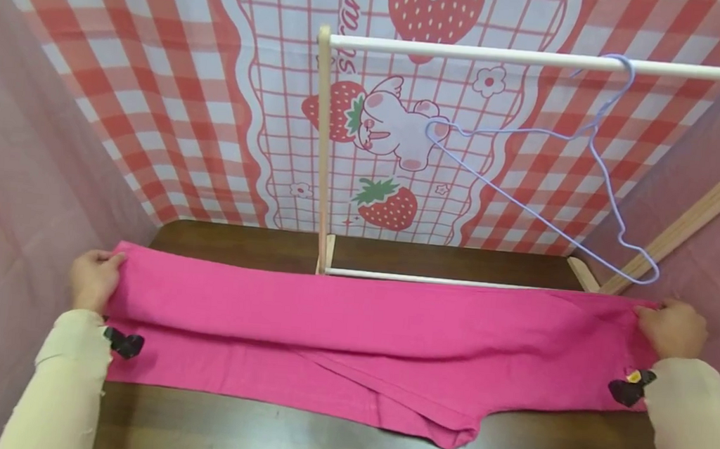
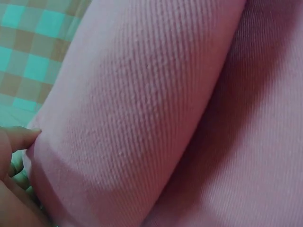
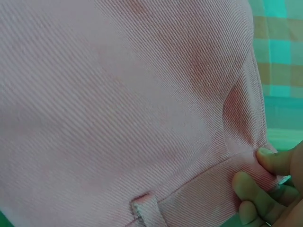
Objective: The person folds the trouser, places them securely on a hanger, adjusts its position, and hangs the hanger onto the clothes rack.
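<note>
A pair of bright pink trousers (image 1: 327, 313), folded lengthwise, stretches sideways between both hands in the head view. The left hand (image 1: 97, 280) pinches the upper corner at the leg-hem end. In the left wrist view its thumb lies on the ribbed-looking cloth (image 2: 123, 104) at the edge. At the other end the right hand (image 1: 674, 329) grips the waistband corner. Its thumb and fingers hold the waistband (image 3: 203, 189) in the right wrist view, where a belt loop (image 3: 147, 209) shows. The crotch point hangs down at the lower right of the middle.
Beyond the trousers stands a rack with a white top rail (image 1: 475, 53) and a wooden post (image 1: 323, 151). A lilac wire hanger (image 1: 515, 194) hangs on the rail. Below is a brown wooden table (image 1: 242, 430); a strawberry-print checked cloth (image 1: 173, 97) covers the back.
</note>
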A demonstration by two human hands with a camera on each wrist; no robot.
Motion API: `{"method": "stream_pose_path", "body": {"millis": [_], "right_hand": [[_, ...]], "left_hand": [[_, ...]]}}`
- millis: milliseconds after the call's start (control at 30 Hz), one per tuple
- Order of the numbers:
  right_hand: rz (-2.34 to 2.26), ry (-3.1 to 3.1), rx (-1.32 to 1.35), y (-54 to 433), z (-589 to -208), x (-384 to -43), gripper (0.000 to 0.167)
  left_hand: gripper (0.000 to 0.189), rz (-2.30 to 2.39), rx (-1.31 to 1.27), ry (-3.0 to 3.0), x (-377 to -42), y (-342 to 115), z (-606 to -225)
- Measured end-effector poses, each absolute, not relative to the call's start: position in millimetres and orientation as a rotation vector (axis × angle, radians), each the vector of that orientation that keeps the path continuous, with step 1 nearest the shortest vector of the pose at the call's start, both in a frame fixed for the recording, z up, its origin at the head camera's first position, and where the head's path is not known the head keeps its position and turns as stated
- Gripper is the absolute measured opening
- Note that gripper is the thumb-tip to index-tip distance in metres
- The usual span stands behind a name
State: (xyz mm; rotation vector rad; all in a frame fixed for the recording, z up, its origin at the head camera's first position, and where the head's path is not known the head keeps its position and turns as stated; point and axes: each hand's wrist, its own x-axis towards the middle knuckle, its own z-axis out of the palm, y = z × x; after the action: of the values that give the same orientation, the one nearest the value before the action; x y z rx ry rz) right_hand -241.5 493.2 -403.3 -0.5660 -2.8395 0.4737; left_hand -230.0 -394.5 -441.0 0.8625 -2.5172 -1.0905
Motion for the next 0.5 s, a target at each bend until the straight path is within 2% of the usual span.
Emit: {"method": "stream_pose_path", "body": {"millis": [500], "right_hand": [[0.420,-2.902,-0.615,483,-416,-253,0.045]], "left_hand": [[0.043,-1.103,0.889,-2.610,-233,-393,-458]]}}
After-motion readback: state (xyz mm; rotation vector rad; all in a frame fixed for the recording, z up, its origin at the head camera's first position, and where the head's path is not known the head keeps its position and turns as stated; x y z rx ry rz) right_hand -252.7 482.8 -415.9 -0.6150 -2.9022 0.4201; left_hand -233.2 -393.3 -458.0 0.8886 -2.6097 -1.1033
